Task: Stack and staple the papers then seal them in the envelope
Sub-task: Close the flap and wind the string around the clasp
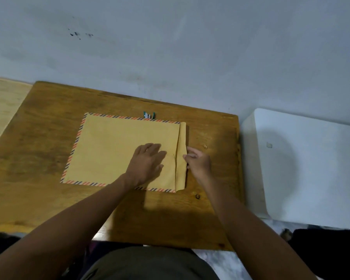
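Note:
A large brown envelope [109,150] with a red-and-dark striped border lies flat on the wooden table [38,138]. Its flap [181,142] runs down the right side and is folded over. My left hand [147,164] lies flat on the envelope's right half, fingers spread. My right hand [199,162] is at the flap's outer edge, fingertips touching the fold. A small green stapler [149,115] peeks out just beyond the envelope's far edge. No loose papers are visible.
A white rectangular surface [311,168] stands right of the table. A pale wooden board [2,106] is at the far left. A grey wall runs behind the table. A small crumb-like bit [205,146] lies on the wood near my right hand.

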